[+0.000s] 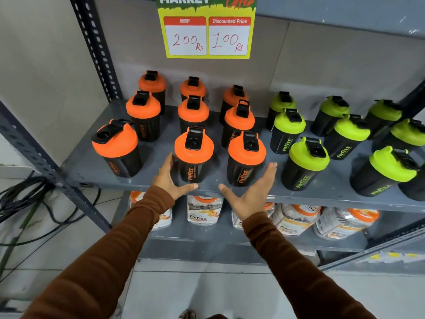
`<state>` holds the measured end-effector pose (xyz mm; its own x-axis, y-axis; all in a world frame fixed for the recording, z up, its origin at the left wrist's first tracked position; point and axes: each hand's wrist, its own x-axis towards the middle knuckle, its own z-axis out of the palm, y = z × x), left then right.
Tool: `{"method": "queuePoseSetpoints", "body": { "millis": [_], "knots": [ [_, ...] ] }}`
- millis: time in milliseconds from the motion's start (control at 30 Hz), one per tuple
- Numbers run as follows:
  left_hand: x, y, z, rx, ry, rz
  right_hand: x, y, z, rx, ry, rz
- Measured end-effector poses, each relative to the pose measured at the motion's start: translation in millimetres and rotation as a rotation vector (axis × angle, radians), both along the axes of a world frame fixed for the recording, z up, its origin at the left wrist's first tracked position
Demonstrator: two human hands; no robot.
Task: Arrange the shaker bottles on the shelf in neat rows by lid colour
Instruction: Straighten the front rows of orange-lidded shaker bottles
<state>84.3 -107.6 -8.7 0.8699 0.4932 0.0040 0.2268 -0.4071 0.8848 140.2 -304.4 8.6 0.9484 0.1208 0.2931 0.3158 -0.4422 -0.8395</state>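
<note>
Several black shaker bottles stand on a grey metal shelf [161, 143]. Orange-lidded ones fill the left half in three columns, green-lidded ones the right half. My left hand [169, 178] cups the left side of the front middle orange-lidded bottle [193, 155], fingers behind it and thumb under its base edge. My right hand [250, 194] is open, palm facing left, just right of the front right orange-lidded bottle [246, 158] and not gripping it. The nearest green-lidded bottle [304, 163] stands to the right of that hand.
A yellow price sign [207, 31] hangs on the back wall above the bottles. Clear jars with orange lids [296, 217] lie on the lower shelf. A perforated steel upright [96, 49] frames the left side. Black cables [20, 203] lie on the floor at left.
</note>
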Motion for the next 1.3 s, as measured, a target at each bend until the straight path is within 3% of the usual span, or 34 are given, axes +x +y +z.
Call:
{"method": "queuePoseSetpoints", "body": {
  "millis": [100,167,267,333,433,633,733,1300],
  "knots": [
    [-26,-2,-9,-0.004,-0.142,0.111,-27,23,-10,-0.019,-0.357,0.144],
    [-43,0,-9,0.046,-0.272,0.264,-36,44,-13,-0.005,-0.408,0.249],
    [-60,20,-7,0.110,-0.416,0.550,-41,76,-11,0.101,-0.109,0.282],
    [-66,41,-6,0.088,-0.414,0.656,-38,93,-8,0.195,0.093,0.215],
    [-67,75,-3,-0.033,-0.246,0.581,-25,102,1,0.242,0.280,0.226],
    [-58,112,7,-0.047,-0.082,0.291,-18,104,6,0.101,0.356,0.167],
    [-54,109,13,0.015,-0.070,0.286,-17,103,9,0.059,0.369,0.135],
    [-46,83,22,-0.039,-0.036,0.385,-9,96,6,-0.016,0.406,0.128]
  ]
}}
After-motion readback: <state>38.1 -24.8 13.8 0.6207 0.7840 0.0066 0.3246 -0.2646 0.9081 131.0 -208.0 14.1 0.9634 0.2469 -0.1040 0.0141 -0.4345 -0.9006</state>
